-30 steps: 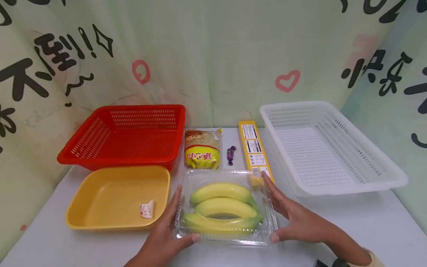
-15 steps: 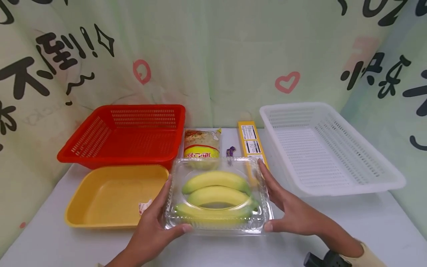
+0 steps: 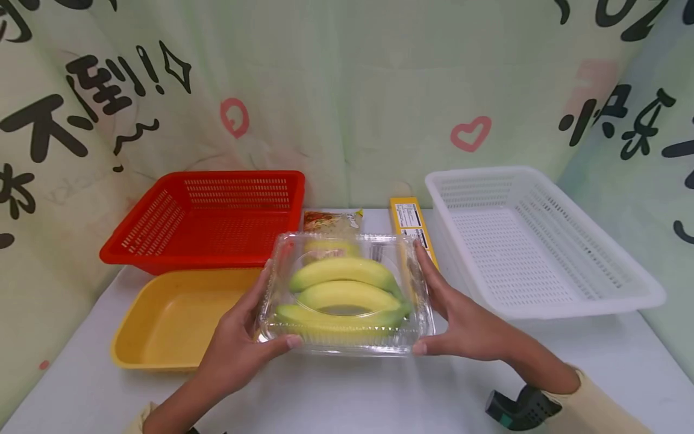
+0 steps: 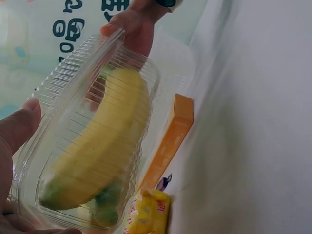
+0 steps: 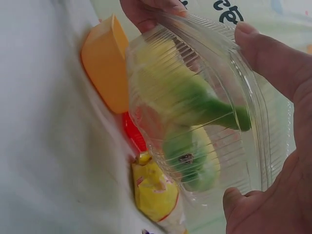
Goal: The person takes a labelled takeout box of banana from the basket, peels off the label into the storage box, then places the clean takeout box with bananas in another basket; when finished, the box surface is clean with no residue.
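A clear plastic clamshell container [image 3: 352, 348] with several yellow-green bananas [image 3: 347, 295] inside is held up between both hands in the head view. My left hand [image 3: 233, 343] grips its left side, thumb over the near edge. On the opposite side my right hand [image 3: 466, 322] grips it, thumb at the near corner. Both wrist views show the container raised off the table with its lid down. A banana [image 4: 107, 131] presses close to the clear wall in the left wrist view. In the right wrist view, green stem ends [image 5: 209, 105] face that hand.
Behind the container lie a yellow-and-tan food packet [image 3: 332, 222], a long yellow box [image 3: 408, 214] and a purple wrapped candy [image 4: 164, 182]. A red basket [image 3: 233, 235] and a yellow basin [image 3: 162, 319] stand on the left. On the right is a white basket [image 3: 509, 259].
Both hands have lifted the banana container and moved it away from the body, slightly left. It now overlaps more of the food packet, the candy and the yellow box.
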`<action>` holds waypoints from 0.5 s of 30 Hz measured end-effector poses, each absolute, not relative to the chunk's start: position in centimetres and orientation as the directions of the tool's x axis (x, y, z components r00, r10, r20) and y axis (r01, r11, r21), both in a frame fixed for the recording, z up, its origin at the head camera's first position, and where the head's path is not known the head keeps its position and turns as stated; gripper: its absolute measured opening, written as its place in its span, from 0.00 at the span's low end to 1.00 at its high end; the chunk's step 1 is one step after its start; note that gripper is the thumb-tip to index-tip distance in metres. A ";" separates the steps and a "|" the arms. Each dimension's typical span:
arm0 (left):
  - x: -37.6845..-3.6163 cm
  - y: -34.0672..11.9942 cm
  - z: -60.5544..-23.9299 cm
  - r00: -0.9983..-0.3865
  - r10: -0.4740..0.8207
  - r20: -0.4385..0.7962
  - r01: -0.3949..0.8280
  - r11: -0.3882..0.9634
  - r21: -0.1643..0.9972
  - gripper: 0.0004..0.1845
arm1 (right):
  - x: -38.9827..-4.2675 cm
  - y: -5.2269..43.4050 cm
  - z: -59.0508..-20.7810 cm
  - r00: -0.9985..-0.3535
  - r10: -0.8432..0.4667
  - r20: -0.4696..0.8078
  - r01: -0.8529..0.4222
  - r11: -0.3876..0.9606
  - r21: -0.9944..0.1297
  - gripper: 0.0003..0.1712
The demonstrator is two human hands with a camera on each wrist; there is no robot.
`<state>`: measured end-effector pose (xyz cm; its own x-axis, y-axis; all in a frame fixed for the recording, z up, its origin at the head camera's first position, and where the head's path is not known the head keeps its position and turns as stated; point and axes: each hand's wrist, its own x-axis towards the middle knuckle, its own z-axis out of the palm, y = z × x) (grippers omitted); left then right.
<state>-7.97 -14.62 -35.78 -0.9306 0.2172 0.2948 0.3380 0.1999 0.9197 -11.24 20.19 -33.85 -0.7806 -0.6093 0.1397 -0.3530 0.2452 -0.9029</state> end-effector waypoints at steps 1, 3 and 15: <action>-8.1 -14.7 -35.6 -0.935 0.212 0.284 0.328 0.212 0.920 0.57 | -11.4 20.0 -33.7 -0.784 -0.605 0.138 -0.341 0.235 -0.910 0.78; -8.4 -15.0 -35.2 -0.944 0.197 0.263 0.309 0.257 0.916 0.56 | -11.8 19.7 -33.4 -0.784 -0.603 0.149 -0.335 0.209 -0.919 0.77; -10.2 -16.9 -32.8 -0.954 0.179 0.238 0.289 0.358 0.888 0.51 | -14.3 17.6 -31.1 -0.750 -0.618 0.238 -0.406 0.146 -0.902 0.71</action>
